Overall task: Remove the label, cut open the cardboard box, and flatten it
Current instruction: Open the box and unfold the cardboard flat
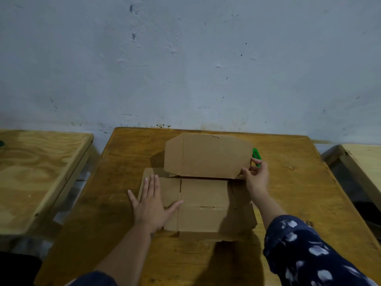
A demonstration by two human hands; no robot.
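Observation:
A brown cardboard box (203,195) lies opened out on the wooden table (288,182), most of its panels flat. Its far lid panel (208,155) stands raised and tilted toward me. My left hand (151,201) presses flat, fingers spread, on the left side panel. My right hand (257,177) pinches the lower right corner of the raised lid panel with thumb and fingers. A green cutter (256,154) lies on the table just behind my right hand, partly hidden by the lid. No label shows on the visible cardboard.
A second wooden table (41,172) stands to the left, across a gap. Another lighter table (362,159) is at the right edge. A blue-grey wall (185,58) rises right behind the table's far edge.

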